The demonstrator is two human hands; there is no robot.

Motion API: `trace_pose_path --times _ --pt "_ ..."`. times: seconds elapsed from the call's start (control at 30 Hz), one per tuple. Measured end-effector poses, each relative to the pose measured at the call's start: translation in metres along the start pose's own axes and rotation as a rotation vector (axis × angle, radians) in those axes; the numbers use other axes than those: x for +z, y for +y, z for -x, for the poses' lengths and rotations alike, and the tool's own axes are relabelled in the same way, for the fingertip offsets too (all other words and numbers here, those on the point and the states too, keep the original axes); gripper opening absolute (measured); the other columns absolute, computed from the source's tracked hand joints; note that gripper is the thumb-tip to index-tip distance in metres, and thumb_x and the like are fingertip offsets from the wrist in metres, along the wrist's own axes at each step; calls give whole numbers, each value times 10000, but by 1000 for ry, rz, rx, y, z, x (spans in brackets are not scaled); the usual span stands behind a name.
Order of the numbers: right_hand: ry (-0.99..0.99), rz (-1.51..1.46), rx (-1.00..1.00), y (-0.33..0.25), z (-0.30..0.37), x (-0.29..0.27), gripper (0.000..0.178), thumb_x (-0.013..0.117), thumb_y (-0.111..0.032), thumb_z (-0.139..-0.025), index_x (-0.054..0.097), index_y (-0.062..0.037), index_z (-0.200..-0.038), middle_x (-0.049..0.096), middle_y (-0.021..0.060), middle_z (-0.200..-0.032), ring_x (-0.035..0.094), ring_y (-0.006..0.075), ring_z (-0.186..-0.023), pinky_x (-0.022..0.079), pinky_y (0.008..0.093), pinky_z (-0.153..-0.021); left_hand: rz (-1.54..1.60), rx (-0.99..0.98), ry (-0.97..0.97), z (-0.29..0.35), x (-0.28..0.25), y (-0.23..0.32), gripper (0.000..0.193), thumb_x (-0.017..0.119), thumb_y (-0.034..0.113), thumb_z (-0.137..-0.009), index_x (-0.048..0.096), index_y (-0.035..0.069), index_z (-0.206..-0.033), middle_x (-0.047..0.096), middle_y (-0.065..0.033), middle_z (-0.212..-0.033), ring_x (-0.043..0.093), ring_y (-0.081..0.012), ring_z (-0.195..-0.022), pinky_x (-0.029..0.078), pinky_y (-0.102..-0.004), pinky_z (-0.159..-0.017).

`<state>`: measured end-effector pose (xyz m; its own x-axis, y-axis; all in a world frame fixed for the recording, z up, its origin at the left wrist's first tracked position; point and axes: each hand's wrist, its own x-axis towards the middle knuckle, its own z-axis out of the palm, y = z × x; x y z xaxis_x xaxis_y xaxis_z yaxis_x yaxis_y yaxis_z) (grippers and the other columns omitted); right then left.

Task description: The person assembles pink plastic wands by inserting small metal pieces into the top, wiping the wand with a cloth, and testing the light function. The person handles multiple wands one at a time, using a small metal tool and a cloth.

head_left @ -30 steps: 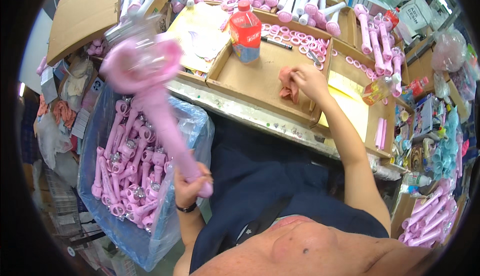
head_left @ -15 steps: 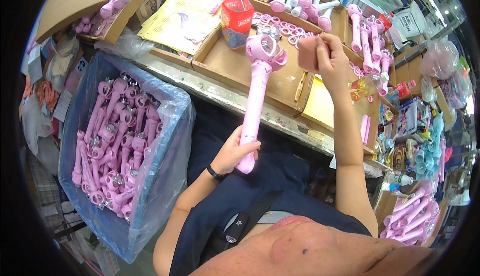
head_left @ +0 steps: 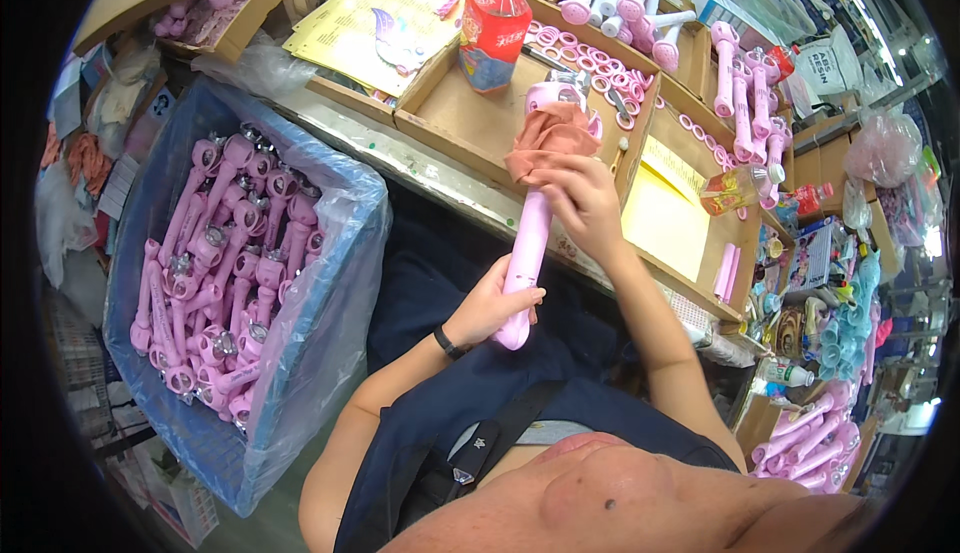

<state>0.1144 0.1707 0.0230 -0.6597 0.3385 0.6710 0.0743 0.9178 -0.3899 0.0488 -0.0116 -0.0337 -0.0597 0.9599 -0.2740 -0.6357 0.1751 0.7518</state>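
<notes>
Left hand (head_left: 492,305), on my feed, is closed round the lower handle of one pink wand (head_left: 533,233). Right hand (head_left: 587,203) grips a salmon cloth (head_left: 552,141) bunched against the wand's upper part; the head shows beyond it. Wand lies aslant across the bench's near edge, head toward twelve o'clock, butt toward six.

Sweep, left to right, wand as clock centre:

Nine o'clock: blue-lined bin (head_left: 312,353), heaped with like wands (head_left: 268,271), heads fitted. I judge these the done pieces; cannot confirm that each has met the cloth.

Eleven o'clock: red bottle (head_left: 492,38) standing in a cardboard tray (head_left: 455,115).

One o'clock: loose pink rings (head_left: 622,81), unused as far as I can see.

Two o'clock: a cluster of pink wands (head_left: 741,118), outside the bin.

Four o'clock: boxed pink pieces (head_left: 810,443), too bunched to count.

Progress, my reading: held piece looks assembled and mid-way through the cloth step, not yet set down. Stock at one, two and four suggests plenty left; the exact number I cannot tell.
</notes>
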Motion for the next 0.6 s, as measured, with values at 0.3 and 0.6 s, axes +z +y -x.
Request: trace_pose_path --times 0.3,0.6 --pt "314 -1162 785 -7 -14 13 217 656 -126 -855 532 -31 -1006 611 45 -836 605 125 -688 505 245 -571 -980 411 269 0 15 -5 641 655 210 -782 330 14 -1299 575 -260 -1007 603 -420 -848 490 -432 -726" --pt "152 -1048 952 -46 22 19 221 589 -64 -860 518 -9 -1063 588 78 -928 596 145 -814 492 276 -718 -1034 363 259 2 11 13 593 652 203 -762 373 2 -1245 598 -262 -938 594 -439 -821 491 -466 -698"
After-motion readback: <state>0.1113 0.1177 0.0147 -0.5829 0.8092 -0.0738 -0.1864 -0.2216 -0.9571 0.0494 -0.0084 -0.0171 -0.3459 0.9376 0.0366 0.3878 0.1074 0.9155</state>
